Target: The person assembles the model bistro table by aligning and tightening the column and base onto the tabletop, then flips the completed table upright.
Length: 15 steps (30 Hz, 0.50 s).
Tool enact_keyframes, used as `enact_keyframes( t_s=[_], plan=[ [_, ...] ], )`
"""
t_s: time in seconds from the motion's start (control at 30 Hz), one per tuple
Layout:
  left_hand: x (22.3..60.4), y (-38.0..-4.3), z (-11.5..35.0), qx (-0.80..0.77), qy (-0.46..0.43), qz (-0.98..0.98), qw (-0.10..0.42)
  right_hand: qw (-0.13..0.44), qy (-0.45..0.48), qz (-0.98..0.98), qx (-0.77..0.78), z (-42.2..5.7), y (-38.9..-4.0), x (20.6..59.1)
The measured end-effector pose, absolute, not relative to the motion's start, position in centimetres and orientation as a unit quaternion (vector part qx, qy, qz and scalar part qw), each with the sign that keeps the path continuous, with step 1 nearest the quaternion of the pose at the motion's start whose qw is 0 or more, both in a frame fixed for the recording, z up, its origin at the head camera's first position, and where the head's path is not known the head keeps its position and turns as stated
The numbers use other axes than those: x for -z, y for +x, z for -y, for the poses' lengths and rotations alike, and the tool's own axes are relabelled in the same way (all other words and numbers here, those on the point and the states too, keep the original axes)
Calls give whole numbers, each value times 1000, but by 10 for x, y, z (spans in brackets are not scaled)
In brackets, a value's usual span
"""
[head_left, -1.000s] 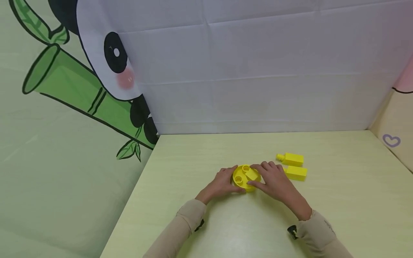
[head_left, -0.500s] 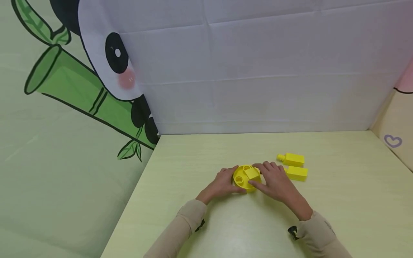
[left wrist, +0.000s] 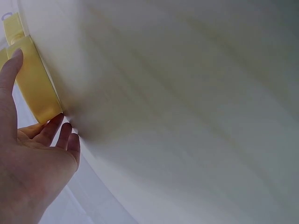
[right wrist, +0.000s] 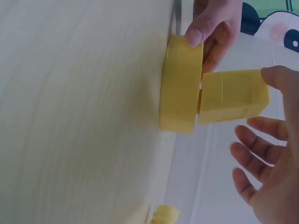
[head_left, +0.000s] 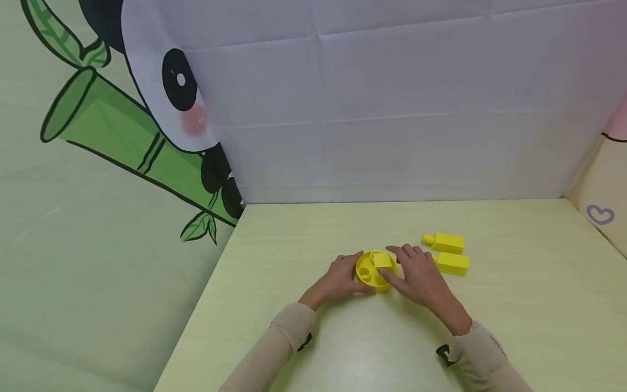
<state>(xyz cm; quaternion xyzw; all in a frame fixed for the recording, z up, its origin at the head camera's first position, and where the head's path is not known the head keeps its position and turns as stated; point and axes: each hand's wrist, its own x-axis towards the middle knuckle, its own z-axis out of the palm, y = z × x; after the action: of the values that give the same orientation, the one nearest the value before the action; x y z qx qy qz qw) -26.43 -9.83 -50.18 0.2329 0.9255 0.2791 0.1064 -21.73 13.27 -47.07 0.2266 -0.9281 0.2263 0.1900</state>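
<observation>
A shallow round yellow base with raised ring-shaped sockets sits on the table. My left hand grips it at the left, thumb at the near side and fingers at the far side. A yellow rectangular block stands upright on the base, its lower end hidden by the rim. My right hand has its thumb and index finger about the block. Seen from the right wrist, the thumb touches the upper corner of the block and the index fingertip lies at its other side; the remaining fingers are loosely bent.
Two more yellow blocks lie on the pale table beyond my right hand: the far one shows a narrow knobbed end, and the near one is partly hidden by my fingers. A white cloth panel rises at the table's back edge.
The yellow block has turned on the base, from slanted to nearly square-on, and stands more upright. My right index finger has shifted slightly outward. My left hand stays on the base.
</observation>
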Motion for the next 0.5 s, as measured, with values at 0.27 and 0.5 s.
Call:
enact_keyframes(
  t_s=[0.27,0.5],
  plan=[
    [501,-264,97,-271,234,-928,103,213,191,932,-221,-131,-218,470],
    [502,-265,97,-273,234,-927,104,213,191,931,-229,-130,-218,471]
  ],
)
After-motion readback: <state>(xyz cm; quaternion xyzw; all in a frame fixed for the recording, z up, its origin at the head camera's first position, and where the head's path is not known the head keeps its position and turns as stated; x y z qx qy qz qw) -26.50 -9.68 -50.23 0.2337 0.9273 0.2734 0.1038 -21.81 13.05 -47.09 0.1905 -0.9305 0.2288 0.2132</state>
